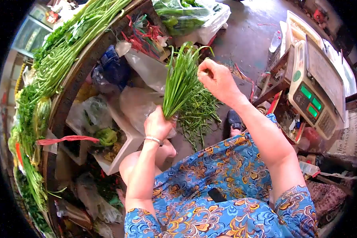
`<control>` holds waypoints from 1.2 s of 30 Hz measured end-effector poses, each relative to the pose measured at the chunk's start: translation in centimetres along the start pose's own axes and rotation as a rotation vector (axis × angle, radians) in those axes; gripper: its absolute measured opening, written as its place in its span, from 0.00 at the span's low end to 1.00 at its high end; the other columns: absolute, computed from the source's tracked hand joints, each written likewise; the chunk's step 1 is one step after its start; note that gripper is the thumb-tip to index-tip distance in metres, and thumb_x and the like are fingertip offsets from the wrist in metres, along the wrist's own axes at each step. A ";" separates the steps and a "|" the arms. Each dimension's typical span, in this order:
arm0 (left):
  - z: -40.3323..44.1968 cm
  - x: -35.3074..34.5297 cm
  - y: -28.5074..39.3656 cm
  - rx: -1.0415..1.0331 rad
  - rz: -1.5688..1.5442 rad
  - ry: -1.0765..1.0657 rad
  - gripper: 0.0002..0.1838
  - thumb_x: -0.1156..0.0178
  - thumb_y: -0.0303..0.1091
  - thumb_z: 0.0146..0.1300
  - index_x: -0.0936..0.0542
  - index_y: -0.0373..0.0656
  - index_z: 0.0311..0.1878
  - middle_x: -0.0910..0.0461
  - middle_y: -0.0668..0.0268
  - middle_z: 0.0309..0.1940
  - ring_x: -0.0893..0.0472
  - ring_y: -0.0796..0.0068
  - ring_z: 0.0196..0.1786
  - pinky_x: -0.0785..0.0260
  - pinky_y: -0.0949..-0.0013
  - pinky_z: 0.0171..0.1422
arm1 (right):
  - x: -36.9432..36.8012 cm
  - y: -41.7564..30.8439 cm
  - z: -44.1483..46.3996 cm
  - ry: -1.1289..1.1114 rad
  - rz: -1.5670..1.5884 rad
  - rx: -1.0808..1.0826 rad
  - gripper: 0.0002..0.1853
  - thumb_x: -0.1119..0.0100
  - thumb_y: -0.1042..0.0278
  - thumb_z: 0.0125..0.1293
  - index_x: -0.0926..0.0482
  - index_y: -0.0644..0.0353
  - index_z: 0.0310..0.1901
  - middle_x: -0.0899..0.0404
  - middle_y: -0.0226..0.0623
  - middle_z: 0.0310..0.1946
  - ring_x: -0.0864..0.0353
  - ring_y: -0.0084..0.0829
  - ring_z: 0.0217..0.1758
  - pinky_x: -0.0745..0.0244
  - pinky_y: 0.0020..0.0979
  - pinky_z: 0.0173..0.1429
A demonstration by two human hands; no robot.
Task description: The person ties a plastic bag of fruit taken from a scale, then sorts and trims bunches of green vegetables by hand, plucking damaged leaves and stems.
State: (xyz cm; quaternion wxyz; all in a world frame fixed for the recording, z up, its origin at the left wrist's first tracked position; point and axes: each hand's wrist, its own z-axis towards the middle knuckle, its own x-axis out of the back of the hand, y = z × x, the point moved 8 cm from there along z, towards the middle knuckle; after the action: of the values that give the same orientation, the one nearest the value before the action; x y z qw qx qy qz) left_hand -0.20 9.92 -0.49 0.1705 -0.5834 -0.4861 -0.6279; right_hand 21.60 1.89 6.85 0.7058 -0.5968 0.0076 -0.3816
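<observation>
My left hand (158, 126) is wrapped round the lower end of a bunch of garlic chives (180, 85), whose long green blades fan upward and bend over at the tips. My right hand (221, 82) is raised just right of the bunch, its fingers curled into a pinch; whatever lies between them is hidden or too small to name. Below both hands, a loose heap of green trimmings (200, 115) lies on the floor, partly behind the bunch.
Long green vegetables (63, 63) line a curved shelf on the left. Plastic bags (141, 105) and a pale foam box (125, 144) sit beneath it. A bagged bundle of greens (186, 20) stands at the back. On the right is a digital scale (311, 93) with lit green displays.
</observation>
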 end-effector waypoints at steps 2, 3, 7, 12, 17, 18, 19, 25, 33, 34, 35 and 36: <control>0.0 0.0 0.3 -0.001 0.020 -0.008 0.16 0.38 0.33 0.51 0.25 0.42 0.44 0.19 0.48 0.36 0.21 0.43 0.43 0.29 0.49 0.46 | -0.8 0.0 -0.2 -0.038 0.004 -0.028 0.13 0.37 0.62 0.59 0.23 0.65 0.34 0.21 0.44 0.27 0.21 0.39 0.30 0.26 0.35 0.38; 0.0 0.0 0.4 -0.005 0.043 -0.013 0.16 0.39 0.33 0.50 0.26 0.42 0.44 0.19 0.49 0.35 0.21 0.44 0.43 0.29 0.48 0.46 | -1.3 0.1 -0.3 -0.072 0.011 -0.052 0.15 0.35 0.61 0.59 0.22 0.66 0.35 0.20 0.44 0.26 0.21 0.38 0.30 0.26 0.35 0.37; 0.0 -0.3 0.5 -0.018 0.099 -0.017 0.19 0.38 0.32 0.50 0.27 0.43 0.47 0.19 0.49 0.35 0.20 0.44 0.42 0.29 0.48 0.45 | -2.5 0.6 -0.6 -0.076 -0.002 -0.087 0.15 0.34 0.59 0.59 0.20 0.67 0.32 0.20 0.46 0.25 0.21 0.35 0.28 0.27 0.34 0.36; 0.4 -0.3 -0.2 -0.023 0.137 0.017 0.18 0.38 0.31 0.50 0.28 0.45 0.46 0.19 0.50 0.33 0.20 0.45 0.40 0.29 0.48 0.44 | -3.3 1.9 -0.9 -0.190 0.208 -0.245 0.12 0.38 0.65 0.62 0.22 0.66 0.29 0.22 0.39 0.22 0.24 0.24 0.25 0.29 0.31 0.30; 1.1 0.4 -1.2 0.011 0.171 0.059 0.19 0.38 0.30 0.49 0.29 0.45 0.46 0.18 0.51 0.33 0.20 0.45 0.40 0.29 0.47 0.43 | -4.0 2.0 -1.7 -0.380 0.347 -0.256 0.10 0.42 0.67 0.66 0.26 0.64 0.31 0.27 0.28 0.20 0.30 0.18 0.22 0.33 0.25 0.27; 1.0 0.9 -1.0 -0.002 0.178 0.089 0.19 0.39 0.30 0.49 0.29 0.44 0.46 0.18 0.51 0.33 0.20 0.44 0.40 0.29 0.47 0.43 | -3.9 2.1 -2.0 -0.410 0.351 -0.270 0.09 0.43 0.67 0.66 0.26 0.64 0.32 0.27 0.27 0.21 0.30 0.18 0.22 0.33 0.25 0.26; 1.0 1.3 -1.0 -0.014 0.184 0.119 0.19 0.39 0.29 0.49 0.29 0.44 0.46 0.18 0.51 0.33 0.19 0.44 0.40 0.29 0.47 0.43 | -3.5 2.2 -1.7 -0.393 0.333 -0.234 0.09 0.43 0.67 0.66 0.26 0.63 0.31 0.28 0.27 0.21 0.30 0.17 0.23 0.32 0.25 0.27; 0.9 3.1 -3.0 0.037 0.169 0.178 0.20 0.39 0.29 0.46 0.28 0.44 0.46 0.19 0.50 0.31 0.20 0.44 0.39 0.28 0.47 0.43 | 0.7 1.2 -2.2 -0.523 0.461 -0.245 0.07 0.43 0.66 0.67 0.24 0.61 0.34 0.26 0.24 0.24 0.28 0.15 0.25 0.31 0.21 0.30; 1.4 4.2 -3.5 0.058 0.215 0.232 0.20 0.42 0.27 0.47 0.28 0.44 0.47 0.19 0.49 0.31 0.20 0.43 0.38 0.28 0.47 0.42 | -1.7 5.0 -4.5 -0.598 -0.784 0.009 0.18 0.36 0.62 0.53 0.19 0.60 0.45 0.18 0.47 0.41 0.19 0.47 0.46 0.24 0.42 0.49; 1.3 4.1 -3.5 0.054 0.224 0.237 0.20 0.41 0.27 0.47 0.28 0.44 0.47 0.19 0.49 0.31 0.20 0.43 0.38 0.28 0.47 0.41 | -2.2 3.9 -4.3 -0.608 -0.504 -0.017 0.16 0.36 0.61 0.53 0.18 0.60 0.41 0.18 0.46 0.38 0.19 0.45 0.43 0.24 0.42 0.48; 1.2 3.9 -3.4 0.053 0.222 0.235 0.20 0.41 0.27 0.47 0.28 0.44 0.47 0.19 0.49 0.31 0.20 0.43 0.38 0.28 0.47 0.41 | -2.3 2.9 -3.8 -0.612 -0.229 -0.037 0.14 0.35 0.61 0.52 0.17 0.60 0.38 0.17 0.45 0.34 0.18 0.44 0.41 0.24 0.43 0.47; 1.2 3.9 -3.0 0.014 0.220 0.241 0.20 0.41 0.27 0.47 0.28 0.44 0.47 0.19 0.49 0.31 0.20 0.43 0.37 0.28 0.47 0.41 | -2.5 2.9 -3.5 -0.611 -0.234 -0.038 0.14 0.35 0.61 0.52 0.17 0.60 0.38 0.17 0.45 0.34 0.18 0.44 0.41 0.24 0.43 0.47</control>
State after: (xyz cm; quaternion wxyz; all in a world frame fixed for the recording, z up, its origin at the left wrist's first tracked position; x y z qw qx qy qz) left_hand -2.90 13.67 1.54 0.2994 -0.5523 -0.3995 -0.6677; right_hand 19.76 0.34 2.33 0.6154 -0.6937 -0.2660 -0.2633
